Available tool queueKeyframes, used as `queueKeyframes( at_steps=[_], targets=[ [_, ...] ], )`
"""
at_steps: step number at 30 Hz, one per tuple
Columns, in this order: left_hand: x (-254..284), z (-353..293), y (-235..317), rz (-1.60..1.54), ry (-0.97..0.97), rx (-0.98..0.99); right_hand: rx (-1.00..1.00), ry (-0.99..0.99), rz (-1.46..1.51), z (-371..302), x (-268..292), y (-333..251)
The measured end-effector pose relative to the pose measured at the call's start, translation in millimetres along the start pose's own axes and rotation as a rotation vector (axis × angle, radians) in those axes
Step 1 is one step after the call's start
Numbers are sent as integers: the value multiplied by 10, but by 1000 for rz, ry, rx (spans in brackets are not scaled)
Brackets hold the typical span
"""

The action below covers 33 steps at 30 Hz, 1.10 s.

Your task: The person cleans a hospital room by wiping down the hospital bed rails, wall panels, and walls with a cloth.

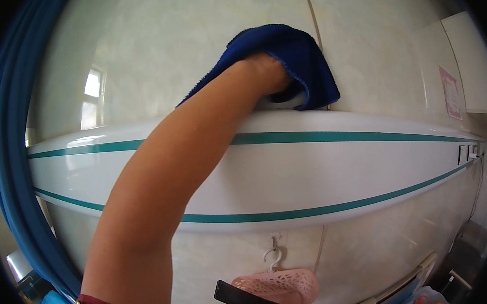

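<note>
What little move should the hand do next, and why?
Maybe slide the cloth a little to the right along the wall. The hand is partly under the cloth, up at the wall just above the white panel, and the pink notice is well off to the right, so there seems to be room.

The head camera, the left of a side-by-side pair, looks from the wearer's head at a glossy marbled wall (178, 40) — near enough that the bare hand (271, 75) reaches it. It faces the wall roughly square on, yet from above the pink openwork basket (299, 286) well below the hand, whose inside shows. The arm (156, 185) enters at the lower edge, elbow nearer the lens than the hand. The fisheye spread runs from the blue curtain (16, 125) left of the hand to a pink notice (451, 93) on its right — straight edges bowing between.
</note>
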State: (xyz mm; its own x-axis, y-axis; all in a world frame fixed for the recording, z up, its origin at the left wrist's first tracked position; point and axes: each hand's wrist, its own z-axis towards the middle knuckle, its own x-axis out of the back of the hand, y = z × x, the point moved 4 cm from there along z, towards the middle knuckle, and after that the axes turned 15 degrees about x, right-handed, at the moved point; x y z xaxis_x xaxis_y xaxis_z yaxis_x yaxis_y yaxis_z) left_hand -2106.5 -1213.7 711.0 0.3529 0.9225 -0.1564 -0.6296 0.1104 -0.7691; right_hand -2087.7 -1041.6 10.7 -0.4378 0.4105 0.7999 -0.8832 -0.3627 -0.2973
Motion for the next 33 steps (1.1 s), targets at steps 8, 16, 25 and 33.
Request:
queueKeyframes(
  at_steps=[8,16,25,33],
  targets=[
    [272,-245,-440,-513,-163,407,-54,14,4,-103,17,-3],
    [284,53,129,-217,339,78,-59,7,14,-184,90,56],
    [626,-89,-14,-381,-413,259,-116,25,10,-328,168,68],
    [438,48,164,-1128,-234,377,-201,20,-37,-481,114,-102]
  ],
)
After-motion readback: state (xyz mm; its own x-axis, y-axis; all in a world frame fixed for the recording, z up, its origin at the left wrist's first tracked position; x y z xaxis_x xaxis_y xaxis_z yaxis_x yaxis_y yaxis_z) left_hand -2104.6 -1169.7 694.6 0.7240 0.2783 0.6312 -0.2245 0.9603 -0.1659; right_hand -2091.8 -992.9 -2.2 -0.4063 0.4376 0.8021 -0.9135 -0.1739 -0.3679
